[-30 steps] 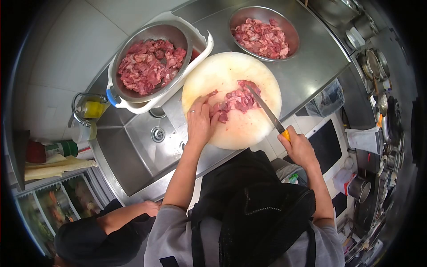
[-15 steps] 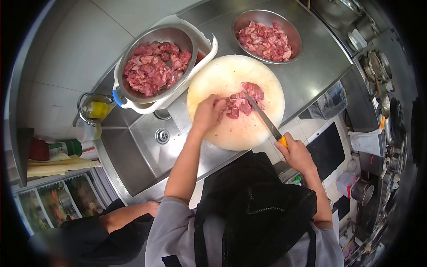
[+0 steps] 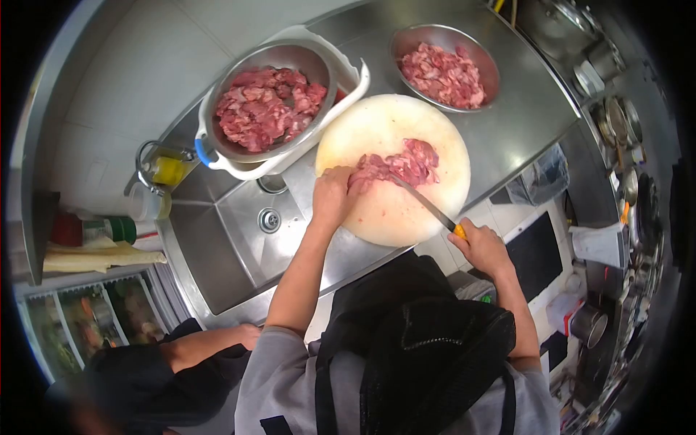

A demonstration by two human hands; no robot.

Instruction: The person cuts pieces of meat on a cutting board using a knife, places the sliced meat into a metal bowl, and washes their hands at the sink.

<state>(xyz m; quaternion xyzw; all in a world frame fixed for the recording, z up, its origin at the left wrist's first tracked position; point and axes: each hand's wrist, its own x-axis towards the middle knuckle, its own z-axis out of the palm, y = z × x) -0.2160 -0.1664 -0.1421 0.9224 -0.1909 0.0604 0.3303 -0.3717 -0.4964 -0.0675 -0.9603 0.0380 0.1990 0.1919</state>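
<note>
"Pinkish-red, raw meat pieces (image 3: 419, 161): where are they lying?"

"They're sitting in a loose pile on the round, cream-coloured cutting board (image 3: 377, 119), beside the steel sink (image 3: 210, 254). More meat is filling two round, silver metal bowls (image 3: 328, 67) (image 3: 487, 64); one is resting in a white plastic tub (image 3: 250, 172)."

"Left hand (image 3: 332, 197)?"

"It's touching the pile's sink-side end. Fingers are lying close together, curling over; the tips are partly hidden, so can't tell whether they're pinching meat."

"Right hand (image 3: 484, 248)?"

"Fingers are clamping round the yellow handle of a long, steel-bladed knife (image 3: 429, 206). The blade is angling over the board, its tip reaching the meat."

"How's the meat handling?"

"Looking soft, floppy and wet, so probably slippery. Single pieces are likely light, bending and sliding rather than breaking. Best hold: flat from above on a thick part, fingertips tucked back from the edge. Thin ends are probably slipping more easily."

"Anyone else?"

"A co-worker's bare forearm (image 3: 206, 345) is showing near the sink, well apart from the meat."
</note>
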